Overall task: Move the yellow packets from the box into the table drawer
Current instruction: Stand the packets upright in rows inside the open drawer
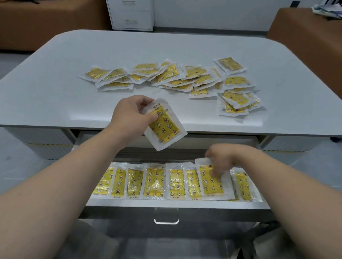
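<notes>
My left hand [130,114] grips a yellow packet [166,129] by its upper end, holding it tilted above the table's front edge. Down in the open drawer [173,206], my right hand [222,158] pinches another yellow packet [213,184] that lies on a row of several packets [155,182] laid side by side. A spread of several more yellow packets [179,77] lies across the white table top [70,63]. No box is in view.
The drawer front carries a metal handle [166,221]. A white filing cabinet [129,6] stands behind the table. Brown sofas sit at the far left [43,11] and far right [316,34]. A bag [258,252] lies on the floor at lower right.
</notes>
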Available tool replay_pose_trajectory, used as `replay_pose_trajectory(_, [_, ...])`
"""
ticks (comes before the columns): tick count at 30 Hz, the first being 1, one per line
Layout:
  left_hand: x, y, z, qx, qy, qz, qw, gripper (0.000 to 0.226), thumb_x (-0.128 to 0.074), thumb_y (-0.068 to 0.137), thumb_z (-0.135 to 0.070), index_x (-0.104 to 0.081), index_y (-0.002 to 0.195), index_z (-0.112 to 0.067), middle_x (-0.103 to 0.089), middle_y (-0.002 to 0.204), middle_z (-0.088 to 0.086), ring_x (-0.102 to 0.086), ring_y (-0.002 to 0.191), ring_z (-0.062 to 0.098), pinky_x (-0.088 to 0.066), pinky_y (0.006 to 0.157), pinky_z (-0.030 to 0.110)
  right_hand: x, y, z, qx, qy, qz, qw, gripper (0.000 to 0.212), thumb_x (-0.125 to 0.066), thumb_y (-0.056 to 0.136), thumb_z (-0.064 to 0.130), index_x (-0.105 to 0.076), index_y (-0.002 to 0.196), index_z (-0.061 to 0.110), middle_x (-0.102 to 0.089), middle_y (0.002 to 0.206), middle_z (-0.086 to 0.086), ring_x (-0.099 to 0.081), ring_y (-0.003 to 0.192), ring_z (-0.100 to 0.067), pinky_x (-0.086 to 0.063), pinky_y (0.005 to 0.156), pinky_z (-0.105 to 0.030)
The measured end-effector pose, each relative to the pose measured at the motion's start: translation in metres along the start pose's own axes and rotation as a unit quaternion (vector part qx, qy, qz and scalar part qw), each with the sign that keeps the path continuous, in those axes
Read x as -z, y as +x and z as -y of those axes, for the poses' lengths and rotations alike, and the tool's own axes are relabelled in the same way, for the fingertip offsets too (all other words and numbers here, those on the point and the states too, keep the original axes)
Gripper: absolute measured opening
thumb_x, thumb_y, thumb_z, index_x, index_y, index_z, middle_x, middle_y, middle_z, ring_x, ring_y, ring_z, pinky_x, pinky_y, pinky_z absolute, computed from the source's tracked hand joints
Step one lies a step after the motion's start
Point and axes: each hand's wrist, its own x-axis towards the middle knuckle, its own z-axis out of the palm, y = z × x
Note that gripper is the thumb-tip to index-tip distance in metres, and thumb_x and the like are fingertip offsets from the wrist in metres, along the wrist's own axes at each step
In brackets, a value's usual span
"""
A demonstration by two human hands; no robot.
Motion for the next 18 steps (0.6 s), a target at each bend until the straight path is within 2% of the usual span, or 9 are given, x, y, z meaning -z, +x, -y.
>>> replay_pose_trajectory(3, [0.0, -0.001, -0.004, 0.001, -0.031, 0.002, 1.0, 0.026, -0.075, 0.087, -0.01, -0.068, 0.104, -0.029, -0.073, 0.102, -0.008, -0.071, 0.089, 0.007, -0.055, 0.064, 0.02, -0.018, 0.009, -0.004, -0.016, -0.004, 0.0, 1.0, 0.052, -0.079, 0.084, 0.022, -0.061, 0.131, 0.012, -0.067, 0.114, 0.0, -0.068, 0.1, -0.023, -0.058, 0.087, -0.035])
replay_pose_trajectory(7, [-0.002, -0.002, -0.008, -0.005, -0.051, 0.009, 0.999, 0.028, -0.076, 0.087, -0.009, -0.066, 0.095, -0.034, -0.073, 0.099, -0.009, -0.071, 0.088, 0.006, -0.057, 0.069, 0.023, -0.036, 0.016, -0.004, -0.039, -0.059, -0.041, 0.997, 0.053, -0.08, 0.082, 0.032, -0.061, 0.129, 0.017, -0.066, 0.112, 0.0, -0.065, 0.098, -0.02, -0.058, 0.088, -0.035])
replay_pose_trajectory(10, [-0.003, -0.003, -0.008, -0.007, -0.057, 0.014, 0.998, 0.03, -0.076, 0.086, -0.009, -0.065, 0.09, -0.036, -0.073, 0.098, -0.009, -0.071, 0.089, 0.008, -0.059, 0.075, 0.027, -0.042, 0.014, -0.003, -0.066, -0.1, -0.069, 0.99, 0.064, -0.077, 0.082, 0.045, -0.053, 0.137, 0.021, -0.059, 0.125, -0.001, -0.059, 0.109, -0.022, -0.054, 0.093, -0.037])
replay_pose_trajectory(14, [0.0, -0.004, -0.009, -0.003, -0.055, 0.03, 0.998, 0.027, -0.078, 0.085, -0.011, -0.067, 0.093, -0.034, -0.073, 0.099, -0.008, -0.071, 0.09, 0.008, -0.056, 0.067, 0.022, -0.038, 0.003, 0.002, -0.097, -0.144, -0.078, 0.982, 0.086, -0.077, 0.079, 0.054, -0.038, 0.148, 0.02, -0.048, 0.143, -0.01, -0.048, 0.129, -0.031, -0.044, 0.106, -0.044])
replay_pose_trajectory(16, [0.0, -0.004, -0.01, 0.002, -0.051, 0.045, 0.998, 0.025, -0.079, 0.084, -0.011, -0.07, 0.098, -0.029, -0.074, 0.097, -0.008, -0.071, 0.088, 0.008, -0.054, 0.063, 0.02, -0.026, -0.01, 0.014, -0.094, -0.153, -0.055, 0.982, 0.084, -0.08, 0.078, 0.051, -0.042, 0.146, 0.018, -0.053, 0.14, -0.009, -0.051, 0.127, -0.031, -0.044, 0.105, -0.043])
replay_pose_trajectory(18, [0.0, -0.004, -0.01, 0.009, -0.043, 0.063, 0.997, 0.025, -0.081, 0.082, -0.011, -0.071, 0.099, -0.026, -0.075, 0.096, -0.006, -0.072, 0.089, 0.011, -0.059, 0.066, 0.027, -0.008, -0.027, 0.027, -0.065, -0.126, -0.04, 0.989, 0.073, -0.079, 0.082, 0.047, -0.051, 0.142, 0.016, -0.061, 0.133, -0.004, -0.058, 0.12, -0.027, -0.048, 0.102, -0.04])
